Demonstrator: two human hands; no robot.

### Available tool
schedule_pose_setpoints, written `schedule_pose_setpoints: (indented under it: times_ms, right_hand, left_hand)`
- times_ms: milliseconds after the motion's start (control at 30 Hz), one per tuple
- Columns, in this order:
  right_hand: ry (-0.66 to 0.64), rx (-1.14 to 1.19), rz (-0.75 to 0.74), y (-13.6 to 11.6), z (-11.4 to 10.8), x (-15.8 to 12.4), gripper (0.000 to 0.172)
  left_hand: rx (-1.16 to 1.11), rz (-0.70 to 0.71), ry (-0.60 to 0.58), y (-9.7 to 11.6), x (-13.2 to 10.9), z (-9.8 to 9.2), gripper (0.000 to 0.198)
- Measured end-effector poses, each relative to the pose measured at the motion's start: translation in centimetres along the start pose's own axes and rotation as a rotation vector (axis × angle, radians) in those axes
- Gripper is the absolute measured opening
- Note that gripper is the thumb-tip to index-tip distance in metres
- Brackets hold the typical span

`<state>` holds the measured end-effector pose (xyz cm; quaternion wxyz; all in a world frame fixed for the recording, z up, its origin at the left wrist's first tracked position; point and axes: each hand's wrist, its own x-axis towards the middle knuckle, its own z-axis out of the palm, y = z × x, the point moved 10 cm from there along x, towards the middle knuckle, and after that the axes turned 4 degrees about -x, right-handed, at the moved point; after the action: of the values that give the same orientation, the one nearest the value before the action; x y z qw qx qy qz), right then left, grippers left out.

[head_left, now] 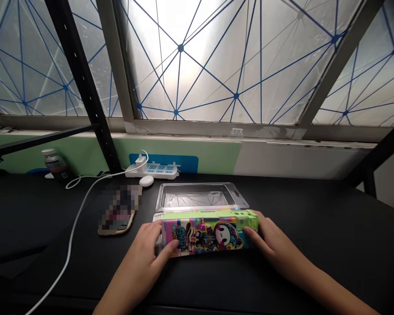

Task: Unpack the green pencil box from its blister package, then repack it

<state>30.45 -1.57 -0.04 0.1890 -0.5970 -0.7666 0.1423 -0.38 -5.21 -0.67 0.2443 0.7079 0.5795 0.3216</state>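
A colourful pencil case [203, 236] with a cartoon figure on its front and a lime-green edge stands on its long side on the black desk. My left hand [151, 249] grips its left end, thumb on the printed front. At the other end, my right hand [265, 234] holds the green corner, with its thumb on the front and the fingers behind. Just behind the case lies a clear plastic tray [197, 199], partly covered by the case's top edge.
A phone [120, 212] lies to the left, near a small white oval case [146, 181]. A white power strip [160, 171] sits by the wall, with a white cable [72, 232] running across the desk's left side. A dark bottle [57, 165] stands at the back left. Black metal posts [85, 83] frame the desk.
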Motion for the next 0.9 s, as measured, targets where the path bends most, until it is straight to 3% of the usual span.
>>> schedule_pose_setpoints:
  times_ms: [100,200,300,500,567,667,800,900]
  right_hand:
    - [-0.093,-0.081,0.048,-0.4,0.7,0.4,0.049]
    - [-0.092,-0.209,0.050,-0.8,0.5,0.9,0.050]
    - [-0.009,-0.410,-0.047,-1.9,-0.1,1.4,0.047]
    - [0.263,-0.736,-0.291,-7.0,-1.1,1.1,0.032]
    - [0.261,-0.687,-0.380,-8.9,-0.4,1.3,0.024]
    - [0.158,-0.542,-0.466,-11.2,0.9,2.1,0.020]
    - [0.051,-0.403,-0.481,-12.8,2.2,3.6,0.017]
    - [0.082,-0.296,-0.454,-13.1,2.3,4.2,0.014]
  left_hand:
    - [0.019,-0.009,0.039,-0.4,0.2,-0.3,0.044]
    - [0.028,-0.048,0.105,-1.1,0.1,-0.9,0.051]
    - [0.038,-0.031,0.107,-1.2,-0.2,-0.9,0.057]
    - [0.018,-0.008,0.051,-1.3,-0.4,-0.3,0.065]
    - [0.003,-0.014,0.059,-1.5,-0.4,-0.4,0.066]
    - [-0.002,-0.003,0.068,-1.4,-0.4,-0.6,0.071]
    - [0.010,0.007,0.060,-1.0,-0.5,-0.7,0.078]
    - [0.031,0.013,0.046,-0.9,-0.5,-0.7,0.085]
